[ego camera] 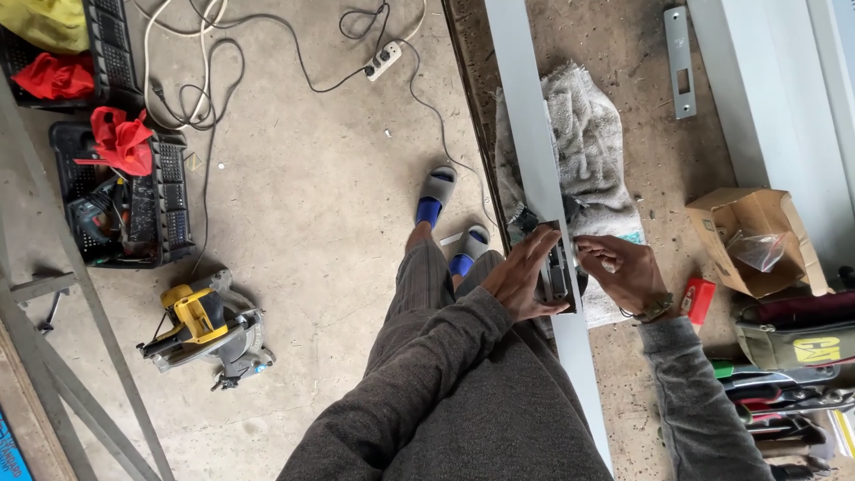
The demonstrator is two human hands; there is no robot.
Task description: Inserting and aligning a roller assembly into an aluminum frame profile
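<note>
A long pale grey metal bar lies on a brown workbench over a grey towel. A dark metal lock body sits against the bar's edge. My left hand presses flat on the bar and the lock from the left, fingers spread. My right hand holds the lock from the right, fingers curled toward it. What lies under the fingers is hidden.
A metal strike plate and a wide grey panel lie at the back. A cardboard box, a red object and tools sit right. On the floor: a circular saw, black crates, cables.
</note>
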